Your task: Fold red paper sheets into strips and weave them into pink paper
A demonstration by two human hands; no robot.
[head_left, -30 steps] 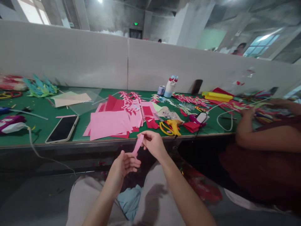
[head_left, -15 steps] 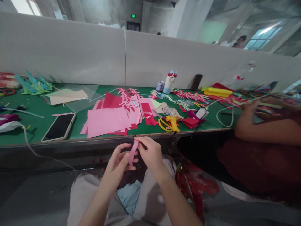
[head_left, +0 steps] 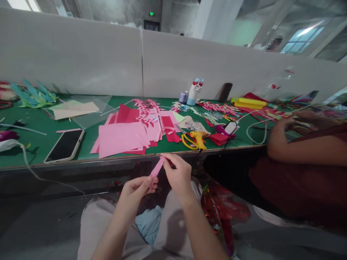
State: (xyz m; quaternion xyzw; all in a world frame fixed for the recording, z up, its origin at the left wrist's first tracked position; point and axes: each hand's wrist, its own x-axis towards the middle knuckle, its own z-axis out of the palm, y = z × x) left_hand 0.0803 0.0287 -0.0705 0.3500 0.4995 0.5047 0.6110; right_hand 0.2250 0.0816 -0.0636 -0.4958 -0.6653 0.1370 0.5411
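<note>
A narrow pink paper strip (head_left: 157, 168) is stretched between both my hands, just in front of the table's near edge and above my lap. My left hand (head_left: 138, 188) pinches the strip's lower end with closed fingers. My right hand (head_left: 177, 174) pinches its upper end near the table edge. A spread of pink paper sheets (head_left: 121, 138) and red paper sheets (head_left: 127, 115) lies on the green table (head_left: 35, 144) directly beyond my hands.
A phone (head_left: 65, 145) lies face up at the left. Yellow scissors (head_left: 189, 141) and a yellow glue gun (head_left: 200, 138) lie near the front edge. A white bottle (head_left: 194, 92) stands by the back partition. Another person's arm (head_left: 303, 148) rests on the table at the right.
My hands drew together half a second ago, then spread again, so the strip is pulled out diagonally once more. The view has drifted slightly to the right.
</note>
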